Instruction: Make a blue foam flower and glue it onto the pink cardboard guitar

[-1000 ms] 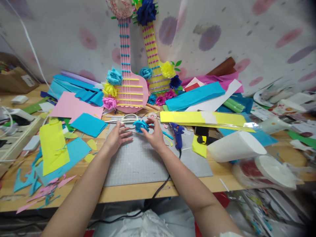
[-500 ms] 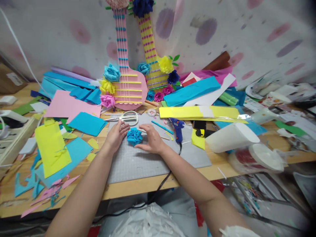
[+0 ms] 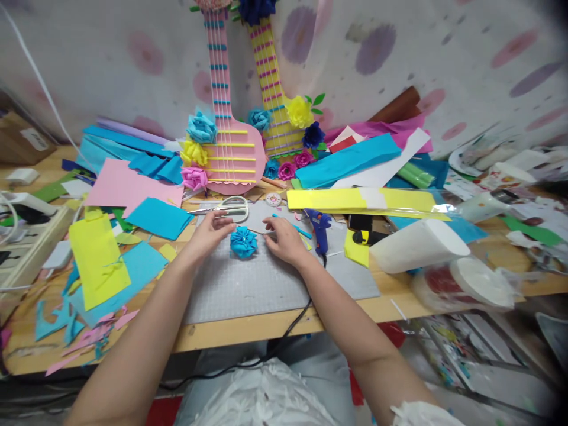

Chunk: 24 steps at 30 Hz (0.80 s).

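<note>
A bright blue crepe-paper flower (image 3: 244, 242) rests on the grey cutting mat (image 3: 248, 290), midway between my two hands. My left hand (image 3: 210, 234) is beside it on the left, its fingers stretched toward the flower and holding nothing. On the other side my right hand (image 3: 284, 241) has thumb and fingers apart, a short gap from the flower. One end of a thin stick (image 3: 256, 231) lies near the right fingertips; the rest is hidden by the hand. Just behind the left hand are white-handled scissors (image 3: 237, 208).
A blue glue gun (image 3: 320, 231) with a black cord lies right of my hands. Paper guitars, one pink (image 3: 239, 155) and one yellow (image 3: 279, 137), lean at the back. Paper sheets and scraps cover the left; a yellow paper pack (image 3: 328, 201) and white roll (image 3: 419, 245) lie right.
My right hand has drawn away from the blue flower to the right. The flower stays on the mat, with a wider gap beside it. The view has shifted slightly.
</note>
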Motion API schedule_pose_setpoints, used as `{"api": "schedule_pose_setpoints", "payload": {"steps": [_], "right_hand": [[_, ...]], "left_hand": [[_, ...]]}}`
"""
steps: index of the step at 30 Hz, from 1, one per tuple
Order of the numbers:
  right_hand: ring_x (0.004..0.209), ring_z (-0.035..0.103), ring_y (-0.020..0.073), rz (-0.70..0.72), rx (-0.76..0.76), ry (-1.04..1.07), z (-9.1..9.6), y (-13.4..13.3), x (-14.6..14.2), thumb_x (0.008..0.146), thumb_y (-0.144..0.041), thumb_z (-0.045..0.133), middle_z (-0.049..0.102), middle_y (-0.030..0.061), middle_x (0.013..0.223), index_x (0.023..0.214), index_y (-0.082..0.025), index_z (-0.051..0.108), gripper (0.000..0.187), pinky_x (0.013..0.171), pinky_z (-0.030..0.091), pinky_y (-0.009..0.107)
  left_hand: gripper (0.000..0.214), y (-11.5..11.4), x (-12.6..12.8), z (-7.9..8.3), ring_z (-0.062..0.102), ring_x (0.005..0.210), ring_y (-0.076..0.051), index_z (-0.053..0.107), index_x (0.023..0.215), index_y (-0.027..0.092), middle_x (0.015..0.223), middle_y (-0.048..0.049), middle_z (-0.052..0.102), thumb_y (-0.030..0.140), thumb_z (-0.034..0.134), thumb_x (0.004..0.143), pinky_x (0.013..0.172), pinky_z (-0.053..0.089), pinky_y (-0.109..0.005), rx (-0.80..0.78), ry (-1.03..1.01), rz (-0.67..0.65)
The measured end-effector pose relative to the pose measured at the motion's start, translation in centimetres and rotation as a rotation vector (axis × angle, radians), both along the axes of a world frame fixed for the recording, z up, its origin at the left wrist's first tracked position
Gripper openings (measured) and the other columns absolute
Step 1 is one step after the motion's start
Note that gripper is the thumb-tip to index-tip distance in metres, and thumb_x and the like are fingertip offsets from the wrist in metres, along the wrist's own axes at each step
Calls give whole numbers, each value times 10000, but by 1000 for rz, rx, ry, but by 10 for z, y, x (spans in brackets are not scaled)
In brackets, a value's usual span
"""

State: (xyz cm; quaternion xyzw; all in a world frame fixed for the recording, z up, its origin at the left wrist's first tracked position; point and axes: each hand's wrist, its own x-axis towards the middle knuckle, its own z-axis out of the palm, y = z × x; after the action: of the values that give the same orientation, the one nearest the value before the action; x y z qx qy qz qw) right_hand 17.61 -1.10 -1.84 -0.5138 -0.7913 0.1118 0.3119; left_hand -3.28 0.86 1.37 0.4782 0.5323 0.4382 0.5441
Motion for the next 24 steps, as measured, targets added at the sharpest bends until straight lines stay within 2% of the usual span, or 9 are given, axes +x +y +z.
{"api": "schedule_pose_setpoints", "payload": {"steps": [4, 8, 13, 17, 20, 24], "right_hand": [[859, 537, 199, 34, -72, -96, 4, -1, 5, 738, -247, 577, 611, 73, 921, 1058, -161, 532, 334, 759, 414, 319], [806, 539, 168, 44, -133, -147, 5, -1, 7, 749, -138, 513, 624, 48, 863, 1031, -165, 544, 285, 724, 394, 275], [772, 548, 154, 15, -170, -115, 6, -1, 6, 747, -114, 499, 635, 35, 836, 1006, -176, 555, 272, 697, 385, 256], [774, 552, 153, -47, -174, -74, 6, 0, 8, 747, -135, 508, 631, 27, 843, 1002, -188, 553, 264, 693, 380, 256], [762, 552, 149, -59, -189, -49, 5, 1, 10, 742, -135, 500, 625, 16, 834, 1005, -196, 548, 274, 683, 374, 252], [771, 555, 153, -97, -212, -28, 4, 2, 11, 727, -123, 486, 620, 13, 827, 1009, -194, 543, 297, 679, 369, 257]], "left_hand": [[719, -8, 2, -7, 577, 983, -242, 464, 1146, 188, 1087, -109, 586, 313, 779, 512, 870, 443, -423, 92, 251, -193], [755, -17, 5, -16, 576, 987, -226, 381, 1245, 199, 1165, -112, 545, 286, 726, 579, 892, 437, -418, 154, 401, -309], [750, -22, 3, -23, 522, 1114, -235, 334, 1298, 234, 1263, -120, 482, 231, 668, 626, 931, 426, -411, 274, 395, -324], [915, -25, 9, -25, 385, 1253, -292, 281, 1349, 257, 1372, -137, 373, 319, 750, 565, 1012, 342, -475, 415, 542, -248], [1061, -28, 16, -28, 387, 1239, -308, 213, 1389, 241, 1333, -146, 411, 354, 794, 508, 1015, 327, -494, 463, 668, -240], [998, -30, 19, -34, 453, 1182, -270, 178, 1401, 252, 1263, -114, 490, 298, 754, 587, 993, 361, -459, 506, 696, -211]]}}
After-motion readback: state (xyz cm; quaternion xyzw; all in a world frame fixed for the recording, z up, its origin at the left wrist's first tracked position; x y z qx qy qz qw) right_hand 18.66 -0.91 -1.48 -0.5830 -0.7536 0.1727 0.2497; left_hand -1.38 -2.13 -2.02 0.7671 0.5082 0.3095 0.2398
